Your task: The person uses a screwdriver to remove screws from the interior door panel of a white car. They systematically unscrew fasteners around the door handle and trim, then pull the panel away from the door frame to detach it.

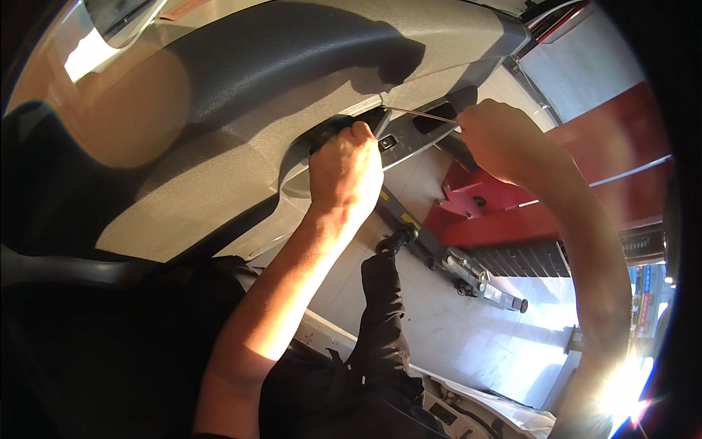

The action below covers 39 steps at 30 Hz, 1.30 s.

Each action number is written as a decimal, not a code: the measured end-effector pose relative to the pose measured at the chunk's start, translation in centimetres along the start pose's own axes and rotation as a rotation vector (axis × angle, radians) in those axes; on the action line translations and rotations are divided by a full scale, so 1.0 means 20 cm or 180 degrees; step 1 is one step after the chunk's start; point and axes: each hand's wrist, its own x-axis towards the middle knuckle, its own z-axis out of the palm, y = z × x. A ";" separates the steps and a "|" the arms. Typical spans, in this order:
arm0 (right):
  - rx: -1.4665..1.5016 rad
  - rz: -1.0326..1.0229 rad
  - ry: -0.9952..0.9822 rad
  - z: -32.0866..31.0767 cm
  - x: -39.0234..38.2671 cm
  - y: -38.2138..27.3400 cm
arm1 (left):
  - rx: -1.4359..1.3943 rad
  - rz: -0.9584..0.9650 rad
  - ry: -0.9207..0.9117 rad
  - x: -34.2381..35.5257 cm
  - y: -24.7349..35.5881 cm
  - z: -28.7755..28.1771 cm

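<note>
In front of me is a grey and black car door panel (241, 139). My left hand (344, 172) is closed at the recess of its armrest, fingers curled over the trim; their tips are hidden. Just right of those knuckles is a small black window switch (387, 143) in a dark trim strip (420, 139). My right hand (504, 139) is wrapped round the handle end of a thin metal screwdriver (420, 114), the handle itself covered by the fist. The shaft points left, and its tip meets the panel edge just above the trim strip.
Beyond the door stand a red metal structure (541, 205) and a metal lift arm (482, 285) low over the pale floor (453, 344). My black-trousered leg (384, 300) reaches out past a door sill (322, 329). Strong sunlight glares at lower right.
</note>
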 end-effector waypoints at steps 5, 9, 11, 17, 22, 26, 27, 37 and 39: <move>0.0181 -0.0143 -0.0063 -0.03 0.01 0.02 | 0.0143 -0.0045 -0.0343 0.06 -0.02 -0.02; 0.0243 -0.0149 -0.0037 0.01 0.01 0.06 | 0.0187 0.0026 -0.0428 0.10 -0.01 -0.05; 0.0337 -0.0153 -0.0238 -0.04 0.00 0.02 | 0.0231 -0.0136 -0.0450 0.10 -0.03 -0.05; 0.0264 -0.0306 -0.0091 0.02 -0.01 0.05 | 0.0127 -0.0044 0.0182 0.02 -0.03 0.02; 0.0117 -0.0385 0.0362 0.03 -0.06 0.06 | -0.0183 0.0020 0.0448 0.00 -0.03 0.06; 0.0027 -0.0284 0.0160 0.04 -0.01 0.08 | -0.0336 0.0172 0.0771 -0.02 -0.06 0.09; 0.0064 -0.0184 0.0004 0.02 0.01 0.08 | -0.0383 0.0223 0.0856 -0.02 -0.07 0.10; -0.1236 -0.1019 -0.0592 -0.16 0.19 0.15 | -0.0517 -0.0042 0.0730 0.00 -0.06 0.09; -0.1330 -0.1005 -0.0527 -0.17 0.18 0.15 | -0.1019 -0.0365 0.0602 0.00 -0.04 0.12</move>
